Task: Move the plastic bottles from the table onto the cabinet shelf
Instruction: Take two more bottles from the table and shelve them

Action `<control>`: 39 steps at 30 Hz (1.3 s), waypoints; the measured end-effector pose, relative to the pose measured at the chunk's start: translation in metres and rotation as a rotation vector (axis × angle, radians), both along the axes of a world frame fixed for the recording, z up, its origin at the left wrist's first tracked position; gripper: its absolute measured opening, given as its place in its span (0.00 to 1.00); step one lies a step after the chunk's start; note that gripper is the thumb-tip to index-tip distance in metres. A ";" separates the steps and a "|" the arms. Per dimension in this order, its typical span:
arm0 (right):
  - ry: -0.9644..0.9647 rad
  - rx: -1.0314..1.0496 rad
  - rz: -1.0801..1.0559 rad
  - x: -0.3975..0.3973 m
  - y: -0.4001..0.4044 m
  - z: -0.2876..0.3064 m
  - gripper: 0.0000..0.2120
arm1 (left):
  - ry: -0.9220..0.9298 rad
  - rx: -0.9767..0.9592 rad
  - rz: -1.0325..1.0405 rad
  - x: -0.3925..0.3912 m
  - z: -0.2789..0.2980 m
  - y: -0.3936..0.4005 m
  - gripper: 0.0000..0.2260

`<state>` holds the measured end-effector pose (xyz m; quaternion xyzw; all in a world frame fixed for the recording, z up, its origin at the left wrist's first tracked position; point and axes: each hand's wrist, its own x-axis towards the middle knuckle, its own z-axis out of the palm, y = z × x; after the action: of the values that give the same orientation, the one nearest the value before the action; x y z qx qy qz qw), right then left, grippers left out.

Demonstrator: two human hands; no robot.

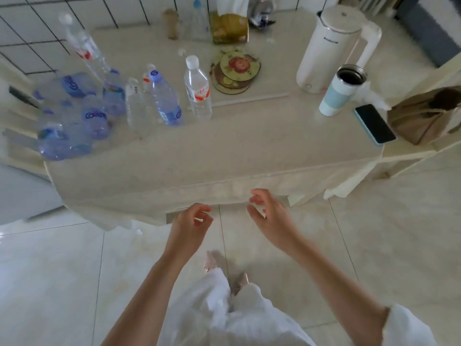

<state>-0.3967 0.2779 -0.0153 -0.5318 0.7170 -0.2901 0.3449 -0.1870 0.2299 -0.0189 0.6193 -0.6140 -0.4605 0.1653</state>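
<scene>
Several empty plastic bottles stand on the left part of the beige table [224, 151]. A clear bottle with a red label [198, 88] stands nearest the middle. Left of it are a blue-tinted bottle [166, 99], a small clear bottle [136, 106] and a tall clear bottle [84, 48]. A cluster of blue-tinted bottles [72, 113] fills the table's left edge. My left hand [192, 226] and my right hand [269, 216] hover below the table's near edge, fingers curled apart, both holding nothing. No cabinet shelf is visible.
On the right of the table stand a white kettle [331, 46], a pale-blue tumbler [339, 91], a phone [375, 123] and a brown bag [429, 116]. Floral coasters [235, 71] and a tissue pack [229, 23] sit further back. Tiled floor lies below.
</scene>
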 end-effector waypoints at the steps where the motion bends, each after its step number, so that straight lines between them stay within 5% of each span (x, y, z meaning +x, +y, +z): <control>1: -0.006 -0.006 0.002 -0.002 -0.011 -0.001 0.17 | -0.003 0.001 0.017 0.001 -0.001 -0.009 0.08; 11: -0.071 -0.003 0.020 0.004 -0.157 -0.003 0.21 | 0.073 0.000 0.179 0.015 -0.010 -0.148 0.14; 17: -0.124 0.037 -0.070 0.013 -0.255 -0.008 0.34 | 0.124 -0.069 0.258 0.030 -0.007 -0.250 0.16; 25: -0.089 -0.036 -0.110 0.027 -0.354 -0.025 0.49 | 0.114 -0.183 0.318 0.025 -0.012 -0.342 0.38; 32: -0.294 -0.090 -0.152 0.029 -0.389 -0.044 0.49 | 0.208 -0.210 0.385 0.002 -0.040 -0.358 0.34; 39: -0.268 -0.087 -0.123 0.019 -0.399 -0.064 0.37 | 0.173 -0.154 0.518 -0.007 -0.059 -0.371 0.33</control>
<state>-0.3781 -0.1207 -0.0789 -0.4578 0.6825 -0.4098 0.3958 -0.1941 -0.1407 -0.0781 0.6997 -0.4520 -0.4060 0.3759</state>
